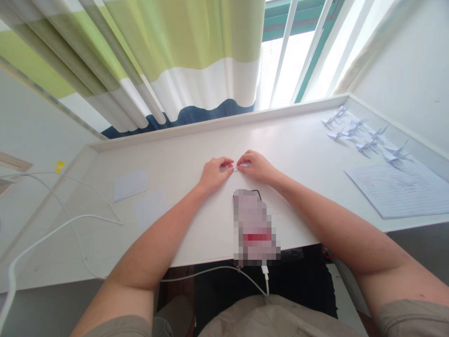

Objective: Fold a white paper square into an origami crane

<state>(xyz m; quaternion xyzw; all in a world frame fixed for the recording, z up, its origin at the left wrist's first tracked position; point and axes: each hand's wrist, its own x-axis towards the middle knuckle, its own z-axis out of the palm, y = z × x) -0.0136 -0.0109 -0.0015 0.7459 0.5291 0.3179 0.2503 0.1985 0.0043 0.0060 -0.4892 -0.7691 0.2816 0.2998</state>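
My left hand (213,173) and my right hand (255,166) meet at the middle of the white desk (298,150). Both are curled, their fingertips pinching a small piece of white paper (235,167) that lies on the desk between them. Most of the paper is hidden under the fingers. Just in front of my hands a blurred-out phone (254,227) lies on the desk, with a white cable plugged into its near end.
Several folded paper cranes (365,135) sit at the far right, by a lined sheet (400,187). Small white paper squares (131,185) lie at the left, with white cables (70,224) beyond them. A striped curtain (168,61) and a window stand behind the desk.
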